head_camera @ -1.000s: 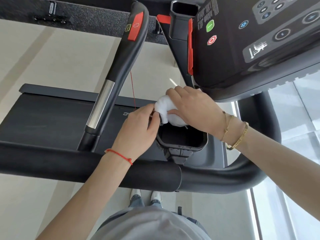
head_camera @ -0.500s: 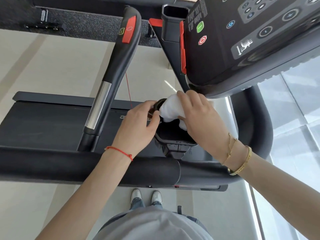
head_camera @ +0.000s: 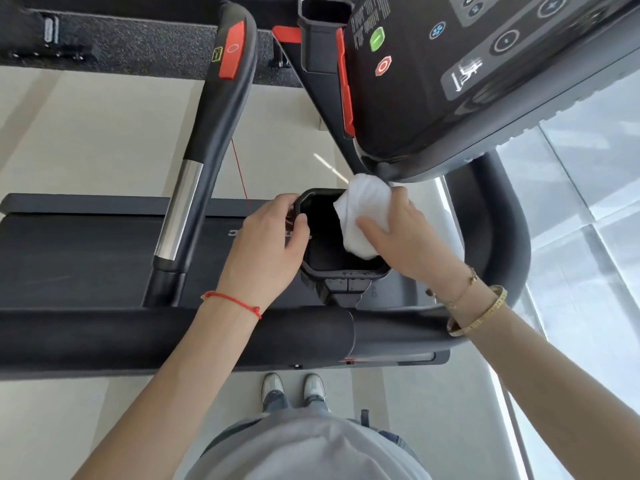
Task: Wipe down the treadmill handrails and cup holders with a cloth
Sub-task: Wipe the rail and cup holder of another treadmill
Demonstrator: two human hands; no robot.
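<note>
A black cup holder (head_camera: pixel 346 273) sits in the middle of the head view, just beyond the padded front handrail (head_camera: pixel 173 336). My right hand (head_camera: pixel 408 237) grips a bunched white cloth (head_camera: pixel 363 213) and presses it against the holder's right inner wall and rim. My left hand (head_camera: pixel 270 247) clasps the holder's left rim, fingers curled over the edge. A second handrail (head_camera: pixel 207 133) with a chrome section and a red button runs away at the left. The curved right rail (head_camera: pixel 502 237) bends around behind my right wrist.
The console (head_camera: pixel 467 81) with green and red buttons overhangs the cup holder at the upper right. A second cup holder (head_camera: pixel 322 26) stands at the top. The treadmill belt (head_camera: pixel 69 254) lies left. My shoes (head_camera: pixel 294 389) stand on pale floor below the rail.
My right hand has carried the cloth from the holder's near-left rim across to its right side and far corner. My left hand stays on the left rim. The view shifted slightly.
</note>
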